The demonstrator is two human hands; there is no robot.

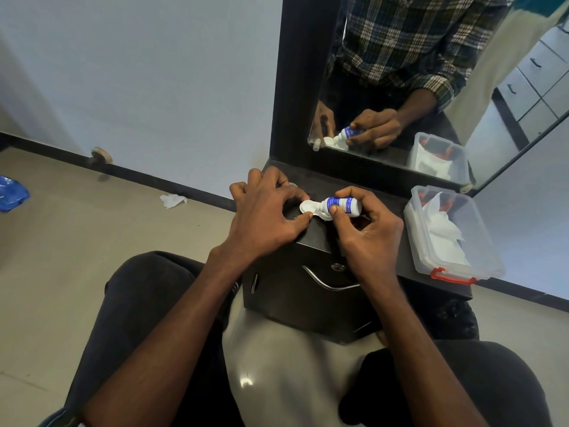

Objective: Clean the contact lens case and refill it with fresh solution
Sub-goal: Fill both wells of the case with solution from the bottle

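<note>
My left hand (268,211) pinches the white contact lens case (308,207) between thumb and forefinger, above the top of a dark cabinet (311,241). My right hand (366,229) grips a small white solution bottle with a blue label (341,206). The bottle lies tipped sideways, its nozzle pointing left into the open well of the case. Most of the case is hidden by my fingers.
A clear plastic box with red latches (452,238) holding white tissues sits at the right on the cabinet top. A mirror (431,87) stands behind, reflecting my hands. A crumpled tissue (173,200) and a blue bag (12,192) lie on the floor at left.
</note>
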